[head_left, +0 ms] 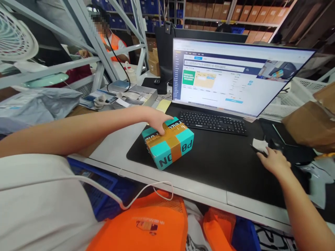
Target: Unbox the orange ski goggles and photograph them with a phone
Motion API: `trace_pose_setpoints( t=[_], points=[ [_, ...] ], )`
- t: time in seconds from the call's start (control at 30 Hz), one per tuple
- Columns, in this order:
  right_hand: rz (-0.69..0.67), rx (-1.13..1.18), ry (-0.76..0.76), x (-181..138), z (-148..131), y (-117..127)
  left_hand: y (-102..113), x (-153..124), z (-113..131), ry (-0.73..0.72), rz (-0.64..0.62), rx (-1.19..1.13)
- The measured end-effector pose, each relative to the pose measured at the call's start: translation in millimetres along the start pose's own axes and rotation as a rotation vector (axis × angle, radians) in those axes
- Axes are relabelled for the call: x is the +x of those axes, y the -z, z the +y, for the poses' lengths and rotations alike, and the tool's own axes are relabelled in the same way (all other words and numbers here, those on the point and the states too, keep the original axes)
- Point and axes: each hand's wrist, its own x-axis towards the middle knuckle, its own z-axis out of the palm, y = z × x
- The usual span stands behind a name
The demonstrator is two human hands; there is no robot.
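A turquoise cardboard box (187,137) with black lettering and brown tape sits on the black desk mat (220,164). My left hand (157,120) grips it from above, thumb on the near side of the top and the other fingers partly hidden behind the far edge. At the mat's right side my right hand (276,162) is closed, thumb and fingers near a small white piece (260,144) with a dark edge. Whether it holds that piece or something beneath it is unclear. A dark rounded object (276,144) lies just beyond these fingers.
A black keyboard (213,122) lies before a lit monitor (217,80). Brown cartons (309,122) stand on the right. Grey plastic parcels (39,101) and an open tray (141,96) are on the left. A white cable (115,198) crosses my front. A person in an orange vest (115,43) sits beyond the frame.
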Motion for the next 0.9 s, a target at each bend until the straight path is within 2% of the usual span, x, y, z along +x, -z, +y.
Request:
trace_pose_setpoints(
  t=[0.07,0.17,0.23,0.3,0.4,0.5,0.63,0.77,0.9],
  points=[
    [0.039,0.090,0.079,-1,-30,-6,6,-1,19,0.072,-0.114,0.087],
    [0.035,0.343,0.474,-20,-111,-8,10,-3,46,0.158,-0.229,0.203],
    [0.006,0.438,0.707,-38,-173,-5,10,-4,57,0.190,-0.246,0.261],
    [-0.004,0.456,0.856,-53,-226,-1,8,-6,62,0.211,-0.240,0.287],
    [-0.020,0.410,0.999,-62,-271,-8,4,-10,61,0.239,-0.210,0.286],
    [-0.022,0.328,1.095,-63,-280,-27,-1,-15,62,0.218,-0.176,0.285],
    [0.046,0.310,1.086,-66,-270,-48,-10,-16,66,0.201,-0.150,0.291],
    [0.080,0.313,1.077,-70,-262,-55,-18,-14,69,0.198,-0.118,0.289],
    [0.103,0.304,1.093,-71,-256,-57,-14,-16,70,0.196,-0.115,0.278]
  ],
)
